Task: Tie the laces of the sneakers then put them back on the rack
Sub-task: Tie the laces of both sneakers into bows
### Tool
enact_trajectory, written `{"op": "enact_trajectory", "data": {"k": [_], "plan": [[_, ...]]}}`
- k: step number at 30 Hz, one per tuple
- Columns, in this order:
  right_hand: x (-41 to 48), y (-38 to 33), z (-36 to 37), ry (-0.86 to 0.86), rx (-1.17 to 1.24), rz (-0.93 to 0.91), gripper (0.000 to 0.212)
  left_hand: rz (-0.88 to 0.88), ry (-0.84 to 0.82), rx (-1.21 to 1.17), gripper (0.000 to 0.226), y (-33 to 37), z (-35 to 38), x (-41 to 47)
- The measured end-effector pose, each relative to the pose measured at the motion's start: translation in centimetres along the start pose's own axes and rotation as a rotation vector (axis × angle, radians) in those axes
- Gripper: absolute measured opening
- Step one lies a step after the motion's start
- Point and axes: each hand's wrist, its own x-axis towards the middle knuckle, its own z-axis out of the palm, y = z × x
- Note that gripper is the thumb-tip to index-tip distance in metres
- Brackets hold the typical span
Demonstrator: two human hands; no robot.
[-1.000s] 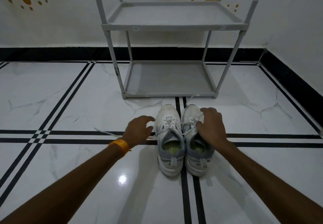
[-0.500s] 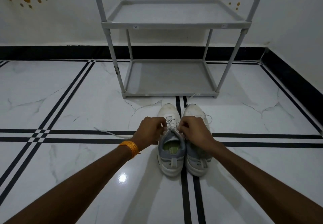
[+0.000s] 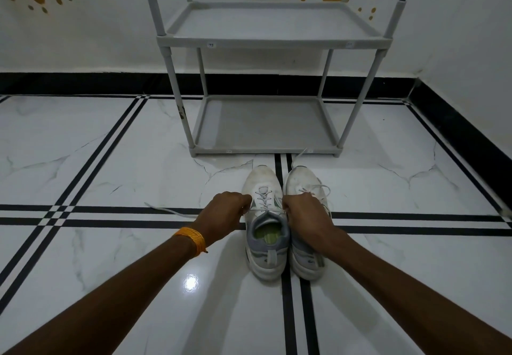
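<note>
Two white sneakers stand side by side on the marble floor [image 3: 110, 160], toes toward the grey rack [image 3: 266, 41] just beyond them. The left hand [image 3: 224, 210] has its fingers [image 3: 245, 202] pinched on one lace end of the left sneaker [image 3: 264, 221], and the right hand [image 3: 304, 216] has its fingers [image 3: 286, 205] pinched on the other end, the lace [image 3: 266, 211] stretched between them across the tongue. The right sneaker [image 3: 302, 180] sits partly under the right hand, its own laces loose. A loose lace tail [image 3: 169, 211] trails left of the left fingers. An orange band [image 3: 191, 238] circles the left wrist.
</note>
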Motion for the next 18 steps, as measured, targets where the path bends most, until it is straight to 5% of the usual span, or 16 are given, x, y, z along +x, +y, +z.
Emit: {"op": "enact_trajectory", "data": {"k": [6,10,14,18], "plan": [[0.1,0.0,-1.4,-0.091,0.054,-0.004,0.017,-0.111,0.064,-0.052,0.024,0.3,-0.2,-0.2],[0.4,-0.1,-5.3,-0.109,0.571,0.01,0.029,-0.235,0.036,-0.026,0.023,0.4,-2.2,0.3],[0.9,0.1,-5.1,-0.092,1.142,0.181,0.024,-0.397,-0.01,-0.766,0.034,0.8,-4.6,0.6],[0.8,-1.4,-3.4,-0.055,1.397,0.244,0.024,-0.378,-0.001,-1.308,0.028,1.8,-3.8,0.3]]}}
